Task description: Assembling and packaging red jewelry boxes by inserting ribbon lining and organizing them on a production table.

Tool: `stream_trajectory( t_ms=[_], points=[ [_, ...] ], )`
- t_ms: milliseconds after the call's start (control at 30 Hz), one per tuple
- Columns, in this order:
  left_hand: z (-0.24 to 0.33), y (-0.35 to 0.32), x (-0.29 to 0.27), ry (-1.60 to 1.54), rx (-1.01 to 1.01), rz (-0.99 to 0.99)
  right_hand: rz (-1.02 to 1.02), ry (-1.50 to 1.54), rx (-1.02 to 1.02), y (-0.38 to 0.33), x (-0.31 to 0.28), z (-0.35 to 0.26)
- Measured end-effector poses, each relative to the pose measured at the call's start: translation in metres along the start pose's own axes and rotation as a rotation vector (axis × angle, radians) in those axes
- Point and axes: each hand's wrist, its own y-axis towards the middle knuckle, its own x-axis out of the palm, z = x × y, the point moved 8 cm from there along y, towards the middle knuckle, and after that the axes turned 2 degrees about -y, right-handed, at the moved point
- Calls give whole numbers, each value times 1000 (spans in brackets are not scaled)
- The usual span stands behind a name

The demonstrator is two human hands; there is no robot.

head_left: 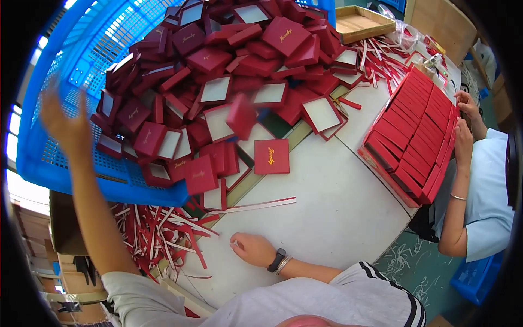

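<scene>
My left hand [64, 124] is raised over the blue plastic crate [65, 163] at the left, blurred, with fingers apart and nothing in it. The crate lies tipped and a big heap of dark red flat boxes and lids [218, 60] spills from it onto the white table [327, 212]. One red box [241, 115] above the heap is blurred by motion. A single closed red box [271, 156] lies flat on the table near the heap's edge. My right hand [252, 249], with a watch and bracelet at the wrist, rests on the table with fingers curled and nothing visible in it.
Red and white paper strips [163, 229] litter the table's near-left edge. At the right, another person's hands [463, 136] press against neat rows of stacked red boxes [417, 131]. A wooden tray [362, 22] stands at the back.
</scene>
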Motion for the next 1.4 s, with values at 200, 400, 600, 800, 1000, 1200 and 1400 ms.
stream_trajectory(
  t_ms=[200,400,600,800,1000,1200,1400],
  points=[
    [-33,-184,151,20,-851,-1021,-56,76,-45,-3,7,-13],
    [45,-263,168,-100,-752,-1265,-10,147,-63,2,8,-11],
    [42,-262,141,-632,-725,-1016,-59,109,-47,1,13,-14],
    [66,-177,92,-672,-831,-1550,-59,123,14,2,9,-8],
    [-42,-132,126,-95,-741,-834,-54,146,24,0,4,-11],
    [-48,-271,165,96,-862,-1015,-83,232,-3,5,14,-7],
    [65,-232,148,-637,-799,-1320,-50,210,13,6,10,-10]
  ],
)
